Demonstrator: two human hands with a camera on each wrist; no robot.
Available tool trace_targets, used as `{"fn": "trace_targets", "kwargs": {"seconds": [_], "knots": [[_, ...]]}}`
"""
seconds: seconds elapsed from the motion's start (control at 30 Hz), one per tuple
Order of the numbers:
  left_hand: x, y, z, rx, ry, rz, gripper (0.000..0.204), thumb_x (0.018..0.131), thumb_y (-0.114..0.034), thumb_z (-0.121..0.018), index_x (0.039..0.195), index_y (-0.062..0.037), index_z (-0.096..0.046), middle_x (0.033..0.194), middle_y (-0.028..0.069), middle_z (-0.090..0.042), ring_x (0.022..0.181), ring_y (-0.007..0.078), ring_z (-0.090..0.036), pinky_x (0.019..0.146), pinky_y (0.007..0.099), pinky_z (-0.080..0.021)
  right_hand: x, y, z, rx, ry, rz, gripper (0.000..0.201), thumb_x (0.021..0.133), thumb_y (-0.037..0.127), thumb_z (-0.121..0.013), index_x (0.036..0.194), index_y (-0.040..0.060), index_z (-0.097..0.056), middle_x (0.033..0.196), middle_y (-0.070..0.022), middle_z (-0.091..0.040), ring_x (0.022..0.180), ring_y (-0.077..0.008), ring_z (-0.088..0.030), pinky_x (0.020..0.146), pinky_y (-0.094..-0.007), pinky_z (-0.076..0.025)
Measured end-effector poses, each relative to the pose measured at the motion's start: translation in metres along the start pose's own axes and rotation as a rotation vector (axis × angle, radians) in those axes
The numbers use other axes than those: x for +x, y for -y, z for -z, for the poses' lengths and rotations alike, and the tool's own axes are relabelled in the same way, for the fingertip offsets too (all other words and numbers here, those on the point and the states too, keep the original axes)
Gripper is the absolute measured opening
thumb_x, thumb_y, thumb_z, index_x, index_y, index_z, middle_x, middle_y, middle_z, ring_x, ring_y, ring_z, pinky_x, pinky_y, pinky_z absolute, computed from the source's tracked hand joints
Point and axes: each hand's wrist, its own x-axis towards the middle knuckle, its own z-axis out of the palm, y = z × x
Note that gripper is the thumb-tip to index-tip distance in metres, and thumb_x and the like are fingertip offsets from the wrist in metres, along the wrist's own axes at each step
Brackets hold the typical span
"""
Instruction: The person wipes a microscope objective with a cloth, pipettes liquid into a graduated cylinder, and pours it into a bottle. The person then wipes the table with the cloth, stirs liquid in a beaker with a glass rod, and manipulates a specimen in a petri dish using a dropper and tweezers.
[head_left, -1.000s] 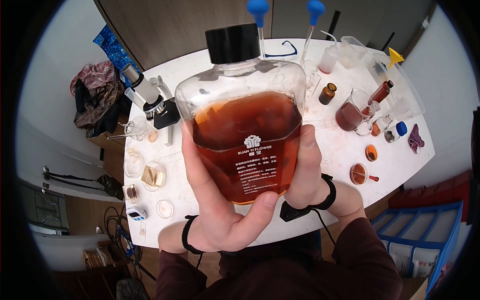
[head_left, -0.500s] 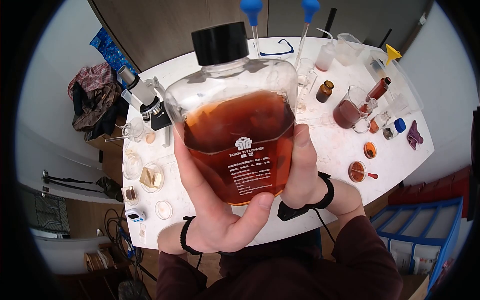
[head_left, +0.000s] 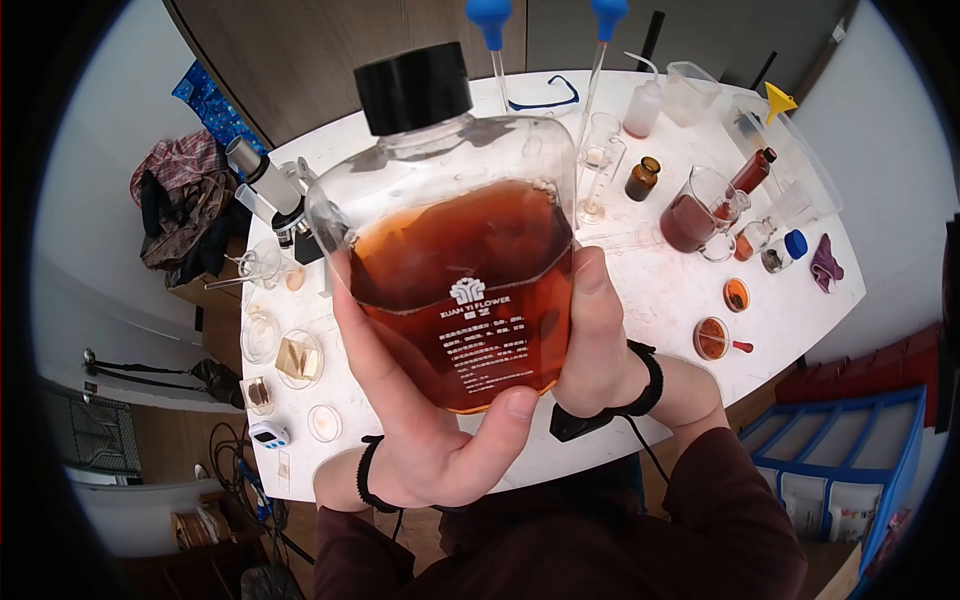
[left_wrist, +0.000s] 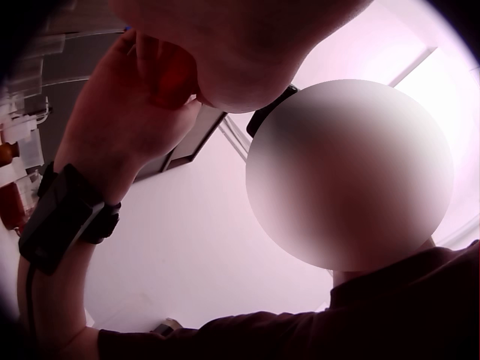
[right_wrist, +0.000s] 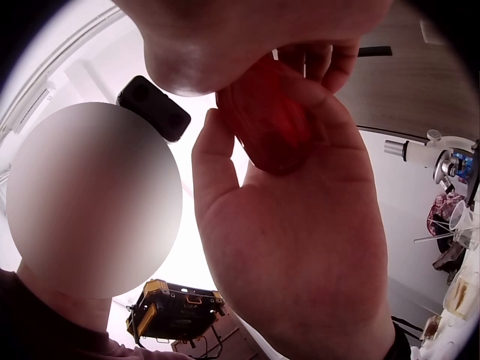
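Note:
A clear flat-shouldered bottle (head_left: 455, 250) of red-brown liquid is held up close to the head camera, over the table. Its black cap (head_left: 412, 88) is on, and the bottle leans a little to the left. White printed lettering faces me. My left hand (head_left: 425, 445) grips the lower left side, thumb across the bottom front corner. On the lower right, my right hand (head_left: 600, 350) holds the edge with its thumb along the side. The fingers behind the bottle are mostly hidden in the head view. From below, the right wrist view shows the bottle's red base (right_wrist: 274, 135) against the left palm.
On the white table (head_left: 700, 390), a microscope (head_left: 275, 195) and glass dishes (head_left: 298, 358) stand left. To the right are a beaker of dark red liquid (head_left: 690, 215), an amber bottle (head_left: 643, 178), a blue-lidded jar (head_left: 785, 252) and a purple cloth (head_left: 826, 264). Blue-bulbed pipettes (head_left: 490, 25) stand behind.
The bottle and both hands have shifted left in the head view, and the bottle tilts slightly more to the left. The table scene has slid left a little too. Both hands keep their hold.

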Motion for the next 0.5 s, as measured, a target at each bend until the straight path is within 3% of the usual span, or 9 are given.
{"fn": "trace_targets", "kwargs": {"seconds": [0.5], "knots": [[-0.0011, 0.0014, -0.0044, -0.074, -0.046, 0.008, 0.120, 0.094, -0.008, -0.070, 0.164, -0.0008, 0.026, 0.171, 0.0315, 0.000, 0.157, 0.0429, -0.026, 0.123, 0.0509, -0.037, -0.0005, -0.0012, 0.0010, -0.024, -0.002, 0.006, 0.074, 0.113, 0.056, -0.032, 0.147, -0.0071, -0.048, 0.134, -0.0171, -0.065, 0.120, -0.0210, -0.065, 0.103, -0.0333, -0.051]]}}
